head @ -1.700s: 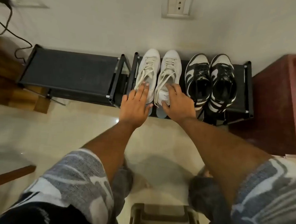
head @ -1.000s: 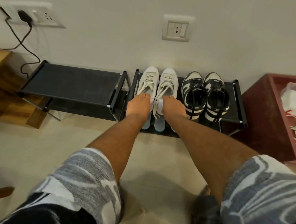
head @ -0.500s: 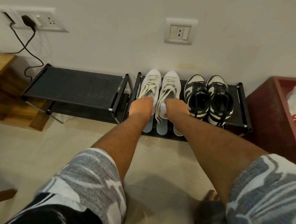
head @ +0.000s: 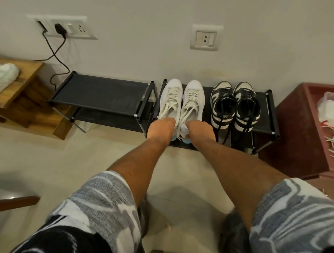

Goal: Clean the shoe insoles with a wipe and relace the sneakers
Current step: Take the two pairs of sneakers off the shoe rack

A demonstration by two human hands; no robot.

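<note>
I hold the heel of each white sneaker: my left hand (head: 161, 127) on the left white sneaker (head: 170, 100), my right hand (head: 200, 129) on the right white sneaker (head: 192, 101). My grip is closed on them, I think so I can lift both off the rack (head: 270, 111). Two white sneakers, two black-and-white sneakers (head: 235, 106) on their right, two racks.

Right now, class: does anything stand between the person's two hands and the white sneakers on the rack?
Nothing visible does. The left hand and right hand already rest on the heel ends of the white sneakers.
</note>
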